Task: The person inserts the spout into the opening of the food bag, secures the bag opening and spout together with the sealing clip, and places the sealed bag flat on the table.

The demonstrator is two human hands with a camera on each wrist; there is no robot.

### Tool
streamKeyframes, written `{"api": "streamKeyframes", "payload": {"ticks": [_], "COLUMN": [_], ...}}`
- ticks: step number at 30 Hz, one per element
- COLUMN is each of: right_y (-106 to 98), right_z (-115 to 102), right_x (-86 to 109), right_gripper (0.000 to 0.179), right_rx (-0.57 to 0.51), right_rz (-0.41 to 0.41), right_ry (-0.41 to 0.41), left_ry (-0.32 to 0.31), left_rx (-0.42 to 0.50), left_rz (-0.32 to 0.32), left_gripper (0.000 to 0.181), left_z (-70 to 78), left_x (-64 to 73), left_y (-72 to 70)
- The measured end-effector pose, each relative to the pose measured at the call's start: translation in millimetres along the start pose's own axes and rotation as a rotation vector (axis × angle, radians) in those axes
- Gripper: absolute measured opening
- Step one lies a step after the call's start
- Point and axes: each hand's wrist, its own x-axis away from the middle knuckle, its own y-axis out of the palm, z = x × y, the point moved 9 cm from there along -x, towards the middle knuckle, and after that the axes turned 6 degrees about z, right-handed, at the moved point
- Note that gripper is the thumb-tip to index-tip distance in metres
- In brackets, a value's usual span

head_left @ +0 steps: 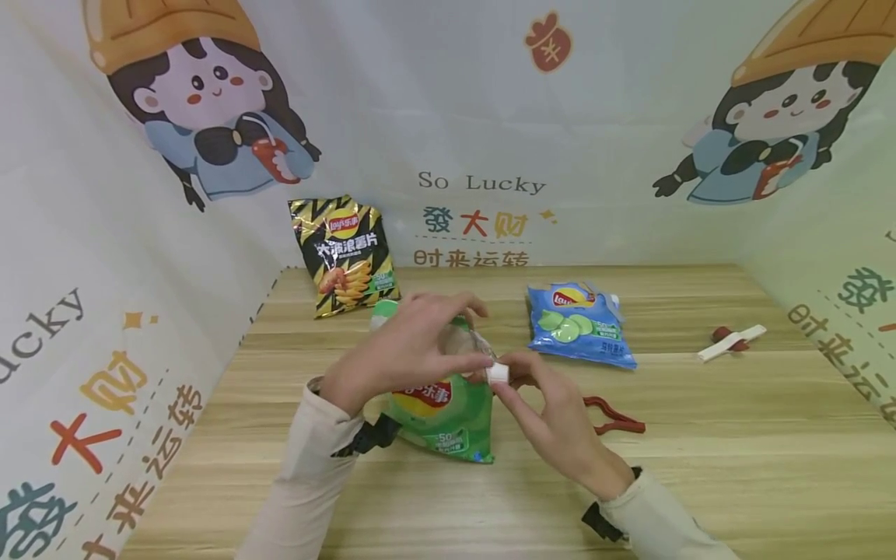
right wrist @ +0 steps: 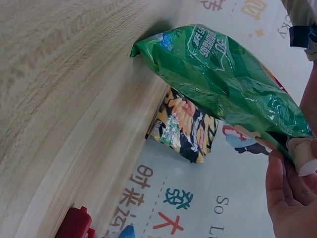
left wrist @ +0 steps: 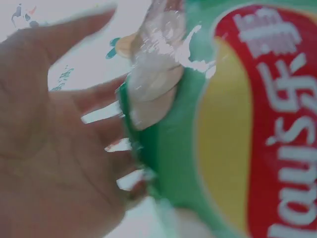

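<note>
A green Lay's chip bag (head_left: 444,420) leans on the table between both hands, its printed front facing up. My left hand (head_left: 409,346) is at the bag's upper end. In the left wrist view its palm (left wrist: 64,144) faces the camera, fingers spread against the bag's edge and partly hidden behind it, thumb apart. The left thumb tip reaches a small white cap-like piece (head_left: 498,373) in the head view. My right hand (head_left: 560,420) pinches this piece between thumb and fingers. In the right wrist view the white cylinder (right wrist: 303,157) sits at the bag's corner.
A black-and-yellow chip bag (head_left: 346,257) leans against the back left wall. At the back right lies a blue chip bag (head_left: 581,327). Red tongs-like clip (head_left: 619,418) lies beside the right hand; a white strip (head_left: 731,342) with a red piece lies farther right.
</note>
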Motion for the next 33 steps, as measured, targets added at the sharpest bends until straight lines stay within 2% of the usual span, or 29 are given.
{"api": "streamKeyframes", "payload": {"ticks": [2, 4, 8, 11, 18, 24, 29, 33], "right_y": [0, 0, -3, -6, -13, -18, -17, -17], "right_z": [0, 0, 2, 4, 9, 10, 12, 11], "right_x": [-1.3, -2.8, -4.9, -5.3, -2.1, -0.6, -0.5, 0.0], "right_gripper": [0.031, 0.031, 0.030, 0.030, 0.034, 0.034, 0.034, 0.036], "right_rx": [-0.013, -0.026, -0.031, -0.019, 0.049, 0.086, 0.060, 0.046], "right_rz": [-0.007, -0.015, -0.034, -0.037, -0.013, 0.028, 0.027, 0.007], "right_ry": [-0.007, -0.016, -0.006, 0.013, 0.030, 0.034, 0.048, 0.058], "left_ry": [-0.036, -0.046, -0.022, -0.006, -0.025, 0.011, 0.065, 0.053], "left_rx": [-0.050, -0.084, -0.118, -0.106, -0.073, -0.095, -0.003, 0.041], "left_rz": [-0.035, -0.070, -0.127, -0.151, -0.156, -0.150, -0.163, -0.168], "left_gripper": [0.063, 0.066, 0.039, 0.025, 0.027, 0.029, 0.016, 0.014], "left_z": [-3.2, -3.3, 2.7, 6.5, 2.9, 5.1, 8.7, 6.8], "left_x": [2.1, 2.7, 0.7, -0.8, -4.1, -6.5, -7.3, -7.2], "left_y": [1.5, 4.8, 13.8, 20.0, 32.2, 37.4, 42.3, 44.9]}}
